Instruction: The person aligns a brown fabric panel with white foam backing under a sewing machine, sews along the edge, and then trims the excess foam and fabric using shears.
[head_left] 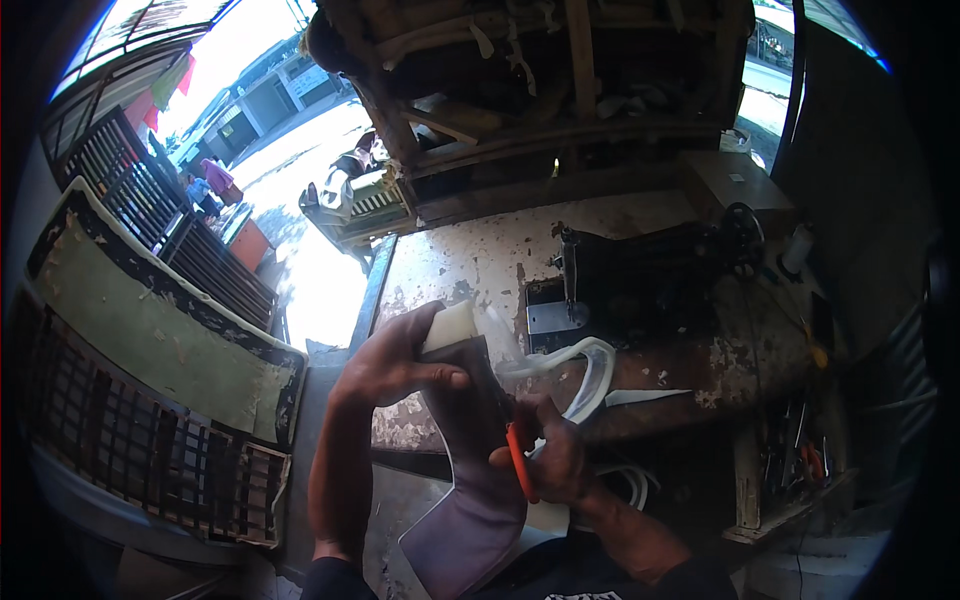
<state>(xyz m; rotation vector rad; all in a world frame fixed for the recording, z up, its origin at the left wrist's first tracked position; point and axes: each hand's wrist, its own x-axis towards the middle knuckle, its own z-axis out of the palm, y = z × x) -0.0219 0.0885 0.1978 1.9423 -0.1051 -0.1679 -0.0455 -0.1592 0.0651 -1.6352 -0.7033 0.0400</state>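
Head camera: worn on my head, the left of two, looking down and forward
Close: my fingers (447,376), just below centre
Midway: the worktop (450,262), seen from above
Far: sunlit ground (308,275) outside, upper left
Rim: fisheye bend, dark corners

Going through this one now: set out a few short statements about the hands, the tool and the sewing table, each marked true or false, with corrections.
1. The right hand holds orange-handled scissors. True.
2. The left hand is empty. False: it holds a dark sheet together with a pale block.
3. A black sewing machine stands on the worn table. True.
4. The looped white strip lies to the left of the left hand. False: it lies to the right of it.
5. A worn greenish panel is on the left side of the picture. True.
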